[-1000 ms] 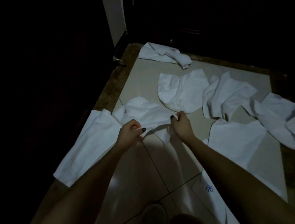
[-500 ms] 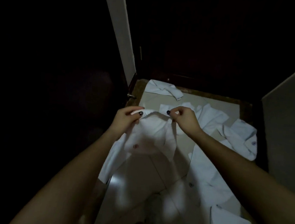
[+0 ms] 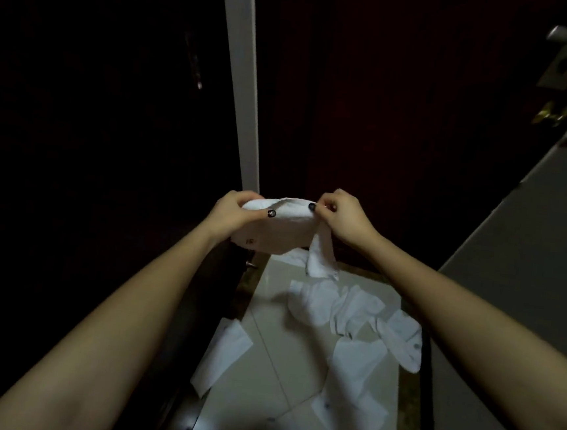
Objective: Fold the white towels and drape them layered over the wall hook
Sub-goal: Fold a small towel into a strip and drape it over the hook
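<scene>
**Towel** [image 3: 284, 230], white, one. Held in the air before a dark door, above the far edge of the tiled floor [image 3: 276, 358]. It is bunched between the hands, with one end hanging loose below the right hand.

**Left hand** [image 3: 236, 210]: fingers curled round the towel's left top edge, thumb across the front.

**Right hand** [image 3: 342, 216]: pinches the right top edge between thumb and curled fingers.

**Spare towels**: a crumpled heap [image 3: 335, 308] toward the floor's far right corner, a flat towel [image 3: 221, 357] at its left edge, and more along the near edge.

**Step, as judged**: folding of one towel, begun in mid-air and not yet neat.

**Next move calls for**: bringing the two held edges together evenly and taking in the hanging end. The hook is not in view.
</scene>
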